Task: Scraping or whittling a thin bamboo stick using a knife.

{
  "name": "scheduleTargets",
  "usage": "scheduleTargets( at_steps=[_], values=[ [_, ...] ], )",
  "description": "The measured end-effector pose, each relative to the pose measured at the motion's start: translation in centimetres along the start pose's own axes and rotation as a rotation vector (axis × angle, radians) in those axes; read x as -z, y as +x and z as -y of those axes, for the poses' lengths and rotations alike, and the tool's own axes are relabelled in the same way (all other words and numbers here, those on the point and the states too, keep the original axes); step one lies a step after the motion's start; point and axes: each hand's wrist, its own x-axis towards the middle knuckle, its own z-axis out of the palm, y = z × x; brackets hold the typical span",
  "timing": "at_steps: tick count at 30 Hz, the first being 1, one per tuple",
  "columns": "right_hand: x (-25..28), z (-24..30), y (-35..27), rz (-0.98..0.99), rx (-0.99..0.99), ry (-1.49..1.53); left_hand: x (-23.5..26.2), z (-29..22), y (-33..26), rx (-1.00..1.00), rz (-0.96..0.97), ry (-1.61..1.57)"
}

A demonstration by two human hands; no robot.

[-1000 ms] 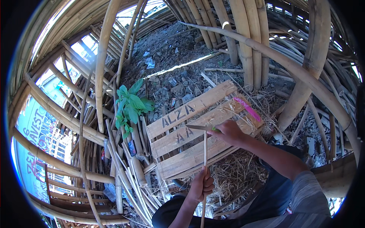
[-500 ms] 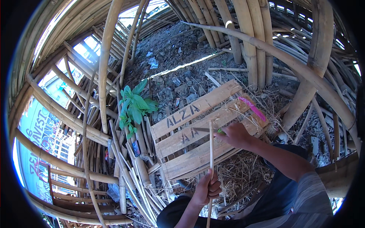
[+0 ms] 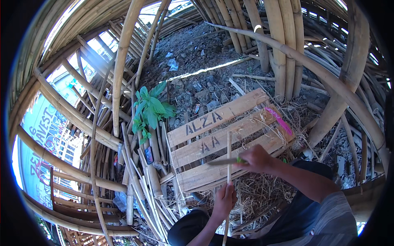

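Observation:
My left hand (image 3: 225,200) is closed around a thin pale bamboo stick (image 3: 229,153), which stands nearly upright in front of me. Its top reaches over a slatted wooden crate (image 3: 236,131), and its lower end passes below my fist. In my right hand (image 3: 256,158) is a knife (image 3: 223,162) with a green handle, its blade pointing left. The blade crosses the stick a little above my left fist. Whether the edge bites into the stick, I cannot tell. Both forearms come in from the lower right and bottom.
Pale shavings (image 3: 254,197) litter the ground around the crate. Left of it grow a leafy green plant (image 3: 150,108) and a bundle of split bamboo strips (image 3: 141,184). Thick bamboo poles (image 3: 287,53) stand on the right, and a long bent pole (image 3: 316,67) slants across there.
The knife has slid down the stick, from near its top to just above my left hand. The whole view has shifted slightly.

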Motion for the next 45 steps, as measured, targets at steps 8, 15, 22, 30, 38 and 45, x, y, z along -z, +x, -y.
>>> scheduleTargets(
  at_steps=[8, 15, 22, 30, 38, 45],
  values=[
    [-0.4, -0.6, -0.2, -0.058, -0.243, 0.130, 0.5, 0.0, 0.0, 0.151, 0.120, -0.228],
    [3.2, -4.5, 0.2, -0.086, -0.465, 0.118, -0.6, 0.4, -0.2, -0.012, 0.029, 0.119],
    [4.0, -4.5, 0.1, -0.308, -0.717, 0.202, -0.2, -1.6, -0.5, 0.029, 0.074, -0.043],
    [1.8, 1.3, -0.2, -0.018, -0.153, 0.014, 0.3, -0.4, 0.7, -0.073, -0.060, 0.091],
    [2.0, 0.2, 0.5, -0.006, -0.360, -0.023, 0.0, -0.7, 0.3, -0.442, -0.256, 0.746],
    [0.1, 1.8, -0.8, 0.032, -0.236, -0.062, 0.3, -0.6, 0.7, -0.378, -0.234, 0.752]
  ],
)
